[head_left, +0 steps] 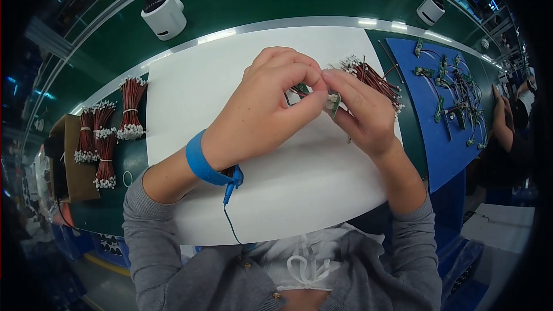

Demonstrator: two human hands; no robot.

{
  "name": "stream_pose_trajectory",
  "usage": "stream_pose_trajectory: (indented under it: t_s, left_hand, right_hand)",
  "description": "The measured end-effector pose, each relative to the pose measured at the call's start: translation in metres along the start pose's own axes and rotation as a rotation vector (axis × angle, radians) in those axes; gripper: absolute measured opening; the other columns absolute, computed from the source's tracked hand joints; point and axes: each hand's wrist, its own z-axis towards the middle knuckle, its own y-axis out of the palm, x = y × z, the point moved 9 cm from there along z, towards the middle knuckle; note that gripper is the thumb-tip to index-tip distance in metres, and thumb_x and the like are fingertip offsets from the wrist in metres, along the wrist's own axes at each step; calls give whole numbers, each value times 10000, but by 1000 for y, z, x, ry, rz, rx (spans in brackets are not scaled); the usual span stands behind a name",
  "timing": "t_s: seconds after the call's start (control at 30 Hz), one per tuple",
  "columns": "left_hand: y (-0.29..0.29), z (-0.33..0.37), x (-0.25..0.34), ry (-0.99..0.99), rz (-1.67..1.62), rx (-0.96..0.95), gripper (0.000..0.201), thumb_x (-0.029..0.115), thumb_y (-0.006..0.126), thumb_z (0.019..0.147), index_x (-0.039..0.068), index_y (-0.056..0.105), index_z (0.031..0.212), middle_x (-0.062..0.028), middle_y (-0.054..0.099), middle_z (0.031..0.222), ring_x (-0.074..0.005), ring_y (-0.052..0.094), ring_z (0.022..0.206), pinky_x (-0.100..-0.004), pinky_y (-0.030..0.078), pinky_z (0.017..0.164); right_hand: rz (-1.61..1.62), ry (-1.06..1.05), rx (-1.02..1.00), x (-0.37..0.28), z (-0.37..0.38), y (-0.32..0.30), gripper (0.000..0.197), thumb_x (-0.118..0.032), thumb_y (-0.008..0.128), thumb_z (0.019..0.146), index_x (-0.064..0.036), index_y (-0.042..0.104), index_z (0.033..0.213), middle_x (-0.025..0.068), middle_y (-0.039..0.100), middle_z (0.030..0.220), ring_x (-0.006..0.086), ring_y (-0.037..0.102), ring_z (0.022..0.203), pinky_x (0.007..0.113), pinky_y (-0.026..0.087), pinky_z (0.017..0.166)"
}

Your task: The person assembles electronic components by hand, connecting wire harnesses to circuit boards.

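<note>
Both hands meet above a white sheet (207,98). In my right hand (367,116) is a small green circuit board (334,104) with a pale connector, gripped between thumb and fingers. My left hand (268,101) is closed in a pinch right beside it, the fingertips of both hands nearly touching. A dark bit shows inside the loop of my left thumb and forefinger; what they pinch is mostly hidden. Just beyond my right hand lies a loose pile of red and black wires (368,75) with white ends. A blue wrist strap (201,158) with a cord circles my left wrist.
Tied bundles of red wires (132,106) lie at the left, beside a cardboard box (80,164). On a blue mat (415,132) at the right are several wired circuit boards (455,89). Two white devices (164,17) stand at the back. Another person's hand (502,109) is at far right.
</note>
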Motion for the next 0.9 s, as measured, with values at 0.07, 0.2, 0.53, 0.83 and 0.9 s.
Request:
stream_pose_trajectory:
  t_s: [0.07, 0.2, 0.53, 0.83, 0.9]
  left_hand:
    - [-1, 0, 0, -6, -17, -1, 122, 135, 610, 826, 29, 624, 884, -86, 589, 1057, -235, 481, 1086, -337, 376, 935]
    - [2, -2, -5, -73, -56, -1, 147, 148, 616, 831, 25, 642, 908, -94, 593, 1070, -232, 489, 1089, -334, 381, 935]
    - [-6, -2, -4, -106, -40, 39, 160, 158, 625, 827, 23, 643, 910, -93, 599, 1068, -228, 495, 1067, -331, 394, 911]
    - [-122, -30, 52, 130, 207, 235, 190, 233, 621, 830, 93, 605, 958, -71, 577, 1036, -257, 455, 1090, -397, 342, 948]
    - [-165, -55, 37, 73, 245, 298, 213, 241, 611, 845, 91, 594, 997, -72, 577, 1032, -249, 462, 1082, -386, 352, 942]
  right_hand:
    - [-24, -13, -25, -3, 1, -1, 540, 20, 711, 648, 0, 582, 1172, 164, 629, 1071, 278, 653, 829, 319, 538, 676]
    - [-104, -20, -65, -7, -1, 3, 549, 18, 721, 660, 16, 560, 1185, 173, 629, 1071, 285, 660, 820, 323, 550, 667]
    - [-119, 9, -79, -11, 11, 5, 507, 16, 712, 692, 29, 560, 1176, 177, 638, 1064, 294, 662, 880, 333, 559, 729]
    - [-30, 242, -129, -76, 80, 15, 546, -7, 675, 692, 45, 523, 1214, 166, 630, 1012, 309, 610, 921, 357, 474, 788]
    - [4, 311, -156, -106, 92, 35, 755, -105, 714, 666, 33, 393, 1336, 188, 534, 1217, 308, 545, 1007, 377, 418, 889]
